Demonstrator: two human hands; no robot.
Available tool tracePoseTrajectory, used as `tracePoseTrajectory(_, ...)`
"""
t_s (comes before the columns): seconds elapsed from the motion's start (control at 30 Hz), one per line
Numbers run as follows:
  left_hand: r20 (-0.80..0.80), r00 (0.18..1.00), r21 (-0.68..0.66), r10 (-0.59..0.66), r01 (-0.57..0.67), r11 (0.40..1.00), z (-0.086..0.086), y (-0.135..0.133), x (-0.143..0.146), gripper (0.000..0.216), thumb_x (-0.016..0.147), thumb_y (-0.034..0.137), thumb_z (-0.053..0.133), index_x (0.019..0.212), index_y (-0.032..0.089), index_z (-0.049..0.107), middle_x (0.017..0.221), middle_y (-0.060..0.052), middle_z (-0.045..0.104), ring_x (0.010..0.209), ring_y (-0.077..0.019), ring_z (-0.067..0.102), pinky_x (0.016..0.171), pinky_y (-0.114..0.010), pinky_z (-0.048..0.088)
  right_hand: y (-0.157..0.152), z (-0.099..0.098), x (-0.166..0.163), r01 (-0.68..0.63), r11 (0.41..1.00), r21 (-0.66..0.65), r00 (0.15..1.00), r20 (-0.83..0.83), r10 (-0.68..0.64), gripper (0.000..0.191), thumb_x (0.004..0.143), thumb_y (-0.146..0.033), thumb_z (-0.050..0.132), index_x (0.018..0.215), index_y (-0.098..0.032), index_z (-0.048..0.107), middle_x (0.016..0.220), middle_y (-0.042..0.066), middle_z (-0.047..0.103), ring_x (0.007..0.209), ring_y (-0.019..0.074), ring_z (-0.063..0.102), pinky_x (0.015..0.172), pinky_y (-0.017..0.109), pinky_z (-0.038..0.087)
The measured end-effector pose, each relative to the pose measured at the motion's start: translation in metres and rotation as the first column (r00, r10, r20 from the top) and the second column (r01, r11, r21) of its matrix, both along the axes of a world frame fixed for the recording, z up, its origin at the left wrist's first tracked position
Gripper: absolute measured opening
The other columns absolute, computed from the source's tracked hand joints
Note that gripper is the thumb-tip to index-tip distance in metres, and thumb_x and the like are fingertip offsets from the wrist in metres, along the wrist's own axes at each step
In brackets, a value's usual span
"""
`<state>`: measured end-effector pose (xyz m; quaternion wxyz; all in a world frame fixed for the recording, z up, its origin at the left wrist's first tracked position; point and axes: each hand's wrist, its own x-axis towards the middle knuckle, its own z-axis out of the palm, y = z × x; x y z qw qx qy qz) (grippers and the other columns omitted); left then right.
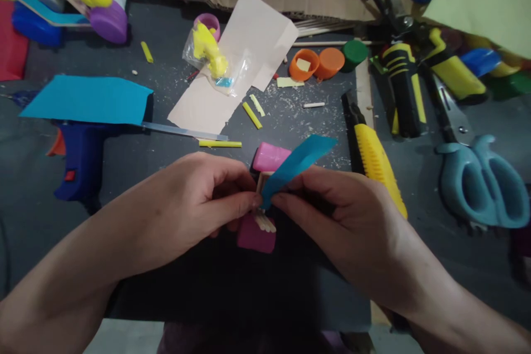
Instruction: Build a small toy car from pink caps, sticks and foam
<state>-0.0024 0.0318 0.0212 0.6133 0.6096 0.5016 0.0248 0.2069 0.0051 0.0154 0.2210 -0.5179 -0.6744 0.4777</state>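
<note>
In the head view, my left hand (pixel 186 204) is closed on a small wooden-stick model (pixel 265 223). A pink cap (pixel 271 156) shows at its far side and a magenta cap (pixel 256 235) at its near side. My right hand (pixel 340 210) pinches a blue paper strip (pixel 301 160) between thumb and fingers. The strip's lower end touches the model near my left thumb, and its free end slants up to the right. My fingers hide much of the model's middle.
Left lies a blue glue gun (pixel 81 160), partly under blue paper (pixel 91 99). A yellow cutter (pixel 379 160), pliers (pixel 404 88) and scissors (pixel 483 177) lie right. Beyond my hands are pale card (pixel 259 33), orange caps (pixel 329 62) and yellow stick pieces (pixel 219 144).
</note>
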Motion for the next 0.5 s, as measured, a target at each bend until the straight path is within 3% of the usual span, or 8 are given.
tracePoseTrajectory(0.13,0.001,1.000,-0.006,0.003,-0.003,1.000,0.0011,0.0015,-0.0008,0.016,0.095,0.038,0.062,0.093,0.029,0.075,0.070,0.008,0.070,0.058,-0.0069,0.062,0.048,-0.014,0.045,-0.0004,0.0011,-0.0008,-0.004,1.000,0.010,1.000,0.004,0.004,0.016,0.091,-0.011,0.066,0.079,-0.021,0.070,0.063,-0.010,0.063,0.053,0.0042,0.052,0.051,0.015,0.040)
tracePoseTrajectory(0.5,0.014,1.000,-0.040,0.002,-0.002,0.999,0.0028,0.0029,-0.0006,0.017,0.095,0.035,0.061,0.088,0.027,0.074,0.068,0.007,0.070,0.057,-0.0074,0.061,0.049,-0.014,0.046,-0.0004,0.0010,-0.0013,-0.025,0.997,-0.067,1.000,0.007,0.025,0.014,0.093,-0.015,0.063,0.087,-0.022,0.073,0.071,-0.007,0.069,0.060,0.0077,0.058,0.055,0.019,0.043)
